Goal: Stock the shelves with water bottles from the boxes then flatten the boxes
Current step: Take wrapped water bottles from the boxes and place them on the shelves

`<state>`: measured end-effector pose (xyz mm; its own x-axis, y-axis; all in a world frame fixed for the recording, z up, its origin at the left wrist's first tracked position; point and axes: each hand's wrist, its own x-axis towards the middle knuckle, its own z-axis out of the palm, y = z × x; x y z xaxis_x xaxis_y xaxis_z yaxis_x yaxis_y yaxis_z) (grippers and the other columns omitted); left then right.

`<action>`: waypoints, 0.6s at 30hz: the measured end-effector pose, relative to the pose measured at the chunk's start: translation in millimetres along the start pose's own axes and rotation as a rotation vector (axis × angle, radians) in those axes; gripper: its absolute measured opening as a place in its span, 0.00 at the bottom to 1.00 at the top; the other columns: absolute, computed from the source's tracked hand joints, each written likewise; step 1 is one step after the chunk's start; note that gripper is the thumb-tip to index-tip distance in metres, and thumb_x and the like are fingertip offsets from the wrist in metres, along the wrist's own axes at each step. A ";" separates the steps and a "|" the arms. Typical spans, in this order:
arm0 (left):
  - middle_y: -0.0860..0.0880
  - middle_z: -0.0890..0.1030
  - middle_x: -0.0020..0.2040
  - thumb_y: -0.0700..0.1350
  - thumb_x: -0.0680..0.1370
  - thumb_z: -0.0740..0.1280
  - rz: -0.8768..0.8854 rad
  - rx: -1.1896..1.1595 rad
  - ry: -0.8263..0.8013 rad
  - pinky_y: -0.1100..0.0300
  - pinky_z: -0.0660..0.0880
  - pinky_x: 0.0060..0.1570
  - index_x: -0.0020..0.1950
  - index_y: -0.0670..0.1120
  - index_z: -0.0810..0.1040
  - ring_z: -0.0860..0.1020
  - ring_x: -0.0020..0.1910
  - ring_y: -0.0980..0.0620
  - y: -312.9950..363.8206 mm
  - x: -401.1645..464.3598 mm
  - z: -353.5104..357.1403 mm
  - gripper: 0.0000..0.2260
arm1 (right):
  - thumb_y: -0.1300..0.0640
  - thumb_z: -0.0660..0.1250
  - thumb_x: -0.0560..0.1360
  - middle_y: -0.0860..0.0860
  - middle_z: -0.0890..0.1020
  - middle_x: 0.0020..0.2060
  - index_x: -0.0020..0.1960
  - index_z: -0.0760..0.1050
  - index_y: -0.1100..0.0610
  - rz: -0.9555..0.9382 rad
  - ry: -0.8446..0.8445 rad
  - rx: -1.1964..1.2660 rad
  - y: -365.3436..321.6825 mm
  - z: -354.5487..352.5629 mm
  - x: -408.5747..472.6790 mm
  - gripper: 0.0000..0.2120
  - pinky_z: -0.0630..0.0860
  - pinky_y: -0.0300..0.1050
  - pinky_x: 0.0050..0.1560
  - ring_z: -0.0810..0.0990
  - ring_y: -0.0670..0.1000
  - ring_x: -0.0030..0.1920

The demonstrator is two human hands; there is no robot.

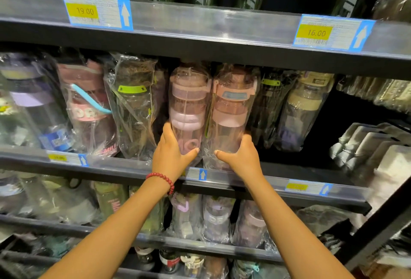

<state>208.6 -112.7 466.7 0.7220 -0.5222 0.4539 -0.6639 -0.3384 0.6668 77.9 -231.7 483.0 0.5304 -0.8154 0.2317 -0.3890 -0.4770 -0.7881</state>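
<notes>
Your left hand (170, 155) gripped a wrapped pink bottle (188, 109) and your right hand (241, 156) its peach-lidded neighbour (233, 109), fingers curled around their lower halves, both bottles upright on the shelf (289, 181).

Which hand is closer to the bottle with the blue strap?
Left. The left hand grips a pink bottle two bottles to the right of the blue-strap bottle. The right hand grips the next pink bottle, farther right.

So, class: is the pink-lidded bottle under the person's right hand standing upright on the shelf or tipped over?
Upright. The pink-lidded bottle stands lid-up in its clear wrapper, base at the shelf edge, while the right hand grips its lower part beside the left hand's bottle.
</notes>
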 end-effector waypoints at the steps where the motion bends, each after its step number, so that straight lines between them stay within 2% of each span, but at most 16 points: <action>1: 0.41 0.68 0.69 0.52 0.68 0.76 -0.005 0.000 -0.013 0.47 0.74 0.57 0.72 0.40 0.56 0.71 0.65 0.41 1.2 0.5 -0.6 0.42 | 0.51 0.77 0.66 0.57 0.75 0.56 0.51 0.64 0.57 -0.004 -0.009 0.008 0.1 -0.9 -0.2 0.26 0.74 0.46 0.49 0.76 0.55 0.53; 5: 0.40 0.67 0.70 0.50 0.68 0.77 -0.034 -0.034 -0.053 0.51 0.72 0.60 0.74 0.41 0.54 0.70 0.66 0.43 5.1 0.0 -9.0 0.44 | 0.50 0.77 0.66 0.56 0.75 0.58 0.57 0.66 0.59 -0.018 -0.035 0.039 0.2 -6.3 -1.2 0.29 0.72 0.44 0.50 0.76 0.54 0.56; 8: 0.41 0.66 0.71 0.50 0.69 0.76 -0.048 -0.054 -0.044 0.55 0.70 0.59 0.76 0.44 0.52 0.70 0.66 0.44 12.3 -15.0 -20.0 0.44 | 0.49 0.77 0.66 0.57 0.75 0.59 0.57 0.66 0.59 -0.029 -0.016 0.045 0.1 -14.9 -4.2 0.28 0.71 0.46 0.51 0.75 0.56 0.57; 11: 0.43 0.65 0.72 0.49 0.70 0.74 -0.011 0.010 -0.029 0.56 0.68 0.61 0.76 0.45 0.55 0.68 0.68 0.46 19.0 -43.1 -33.7 0.41 | 0.50 0.76 0.68 0.57 0.71 0.65 0.68 0.64 0.59 -0.076 0.068 -0.016 3.1 -21.3 -18.0 0.35 0.69 0.48 0.59 0.71 0.57 0.64; 14: 0.45 0.69 0.69 0.49 0.71 0.73 0.082 0.105 0.005 0.58 0.67 0.60 0.74 0.44 0.61 0.69 0.66 0.47 17.4 -80.7 -48.4 0.36 | 0.52 0.74 0.69 0.56 0.72 0.65 0.71 0.64 0.59 -0.214 0.118 -0.107 6.9 -18.4 -51.1 0.35 0.67 0.46 0.61 0.70 0.56 0.65; 18: 0.42 0.75 0.62 0.48 0.68 0.75 0.153 0.330 0.015 0.51 0.70 0.61 0.69 0.39 0.68 0.74 0.61 0.41 -17.4 -131.7 -63.2 0.33 | 0.49 0.71 0.69 0.56 0.76 0.60 0.66 0.70 0.61 -0.492 0.028 -0.199 5.2 5.8 -112.3 0.29 0.67 0.47 0.60 0.73 0.58 0.60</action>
<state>137.3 11.5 432.7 0.6108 -0.5756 0.5437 -0.7896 -0.4931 0.3651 20.7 -140.7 449.5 0.6671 -0.4869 0.5638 -0.2366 -0.8561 -0.4595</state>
